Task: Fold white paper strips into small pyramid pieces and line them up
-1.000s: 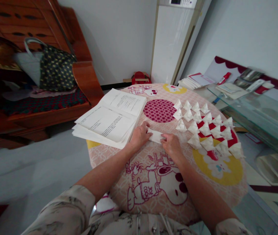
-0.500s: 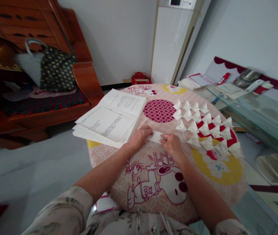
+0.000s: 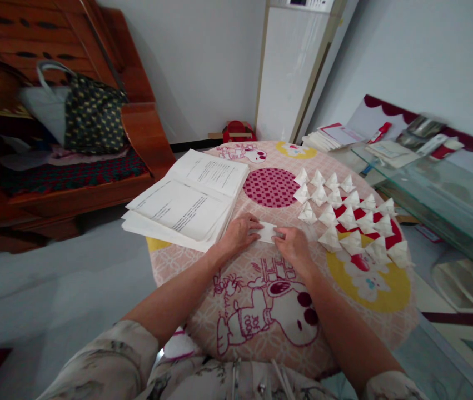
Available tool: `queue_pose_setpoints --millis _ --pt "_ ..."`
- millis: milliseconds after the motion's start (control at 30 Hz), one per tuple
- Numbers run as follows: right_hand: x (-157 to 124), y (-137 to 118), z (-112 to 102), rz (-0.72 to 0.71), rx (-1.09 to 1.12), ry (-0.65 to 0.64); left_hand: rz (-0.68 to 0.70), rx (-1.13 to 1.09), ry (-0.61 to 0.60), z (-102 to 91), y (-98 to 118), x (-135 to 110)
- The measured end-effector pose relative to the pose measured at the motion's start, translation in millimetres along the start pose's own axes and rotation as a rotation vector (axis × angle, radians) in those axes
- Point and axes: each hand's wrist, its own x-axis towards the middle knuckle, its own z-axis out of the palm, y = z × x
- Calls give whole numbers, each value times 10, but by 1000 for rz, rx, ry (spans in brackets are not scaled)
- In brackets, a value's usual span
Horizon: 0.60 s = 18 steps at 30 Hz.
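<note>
White paper strip (image 3: 267, 232): we see it lying flat on the tablecloth (image 3: 178, 265), roughly mid-table, between our two hands; its middle shows bare and both ends are partly covered by fingers.
Left hand (image 3: 241, 233): drawn mostly closed, palm down, with bent fingers and thumb on the strip's left end, holding it against the cloth.
Right hand (image 3: 292, 245): curled, thumb and forefinger brought together on the strip's right end; the other fingers tuck in, and we cannot tell exactly how they sit.
Printed sheets (image 3: 186, 197): a thick, uneven stack lies open to the left of our hands, text facing up, its near right corner just beside our left wrist.
Folded paper pieces (image 3: 348, 218): many white, pointed ones stand in slanting rows to the right, near our right hand yet apart from it.
Cloth pattern: pink ground, a cartoon dog (image 3: 297, 319) printed between our forearms, and a magenta checked oval (image 3: 270, 188) beyond the strip.
Glass shelf (image 3: 440, 194): past the table's right edge, with a metal bowl (image 3: 423, 129) behind it.
Wooden bench (image 3: 147, 133): far left, carrying a dark, pale-spotted bag (image 3: 94, 116).
Back wall: a tall white floor unit (image 3: 284, 72) rises beyond the table.
</note>
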Motion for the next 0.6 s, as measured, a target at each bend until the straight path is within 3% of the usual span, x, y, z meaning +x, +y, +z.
queue_pose_setpoints --millis 200,300,433,600 --pt "19 -106 -71 66 277 57 36 22 -6 -9 -32 -6" --pt "34 -219 -70 98 428 -31 50 47 -16 -31 -14 -4" --pt "69 -315 -26 187 412 -228 57 47 -28 -53 3 -8" --pt "138 -371 24 161 278 -255 58 58 -25 -41 2 -6"
